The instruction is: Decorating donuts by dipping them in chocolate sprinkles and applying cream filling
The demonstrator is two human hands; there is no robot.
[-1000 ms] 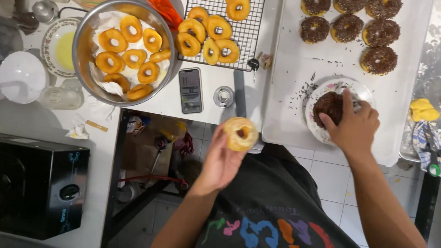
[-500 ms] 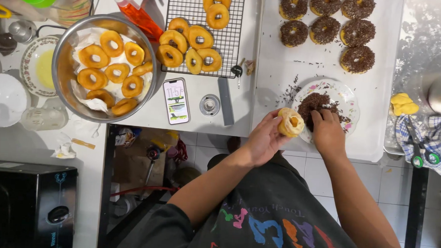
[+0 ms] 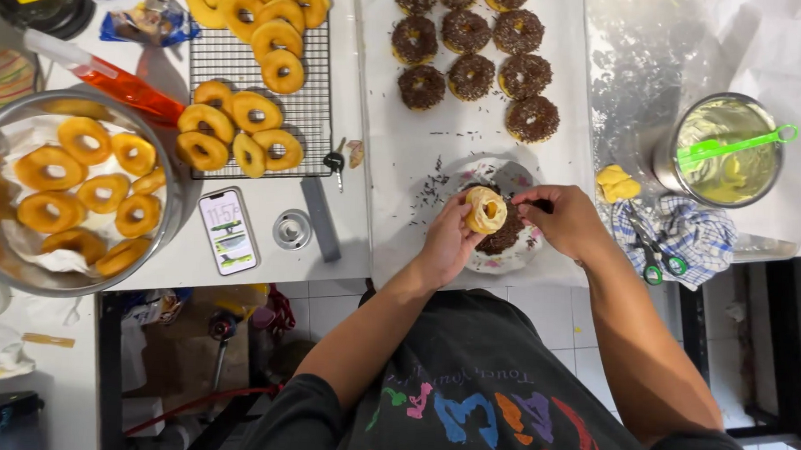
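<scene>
Glazed doughnut (image 3: 486,210) pinched by left hand (image 3: 449,240) fingertips at rim; judged light, soft, sticky. Right hand (image 3: 567,220) fingers curled beside it, over plate (image 3: 522,256); grip possibly empty.

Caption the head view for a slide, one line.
Left hand holds a plain doughnut over a plate of chocolate sprinkles; right hand at the plate.

Left hand (image 3: 449,240) in a curled grip, right hand (image 3: 565,224) pinching alongside.

The metal bowl (image 3: 167,168) is cut off at left; hands hide the plate (image 3: 528,256).
</scene>
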